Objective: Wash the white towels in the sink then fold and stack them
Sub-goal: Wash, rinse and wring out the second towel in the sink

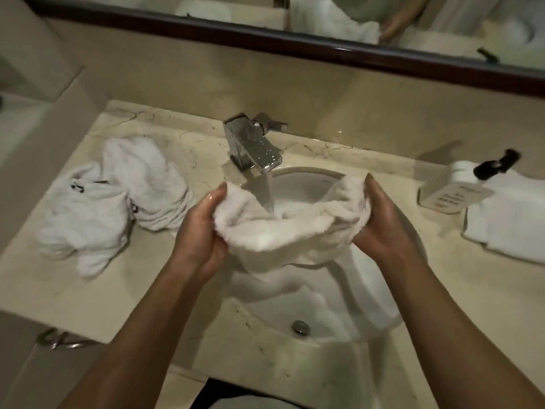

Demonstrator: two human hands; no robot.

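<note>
Marble tabletop (295, 364) under a dark-framed mirror (295, 39), oval sink (383, 290) set in, chrome tap (253, 149) running. White towel (280, 228) over the basin, stretched between both hands, middle sagging into a pouch right under the water stream (268, 193); lower part trailing down into the bowl near the drain (300, 326). Left hand (203, 231) clamped on the towel's left end, fingers and thumb curled round a bunched wad. Right hand (380, 222) same on the right end, thumb up on the fold, fingers wrapped beneath. Both grips narrow, full of cloth, no gap visible. Handling, as a judgement: terry cloth, soft and floppy, no shape of its own; taking on water, so getting heavy and dragging down at the centre; wet pile probably grippy rather than slick, but weight will pull through a loose pinch. Best held by bunched ends or corners with a whole-hand wrap, as now, not by a single edge layer. Not fragile; wringing looks safe. More towels crumpled in a heap (112, 199) on the tabletop left of the sink, wet or dry unclear. Folded towel (507, 219) on the right, beside a soap dispenser (454, 187). Folding and stacking not yet started on the one in hand.
</note>
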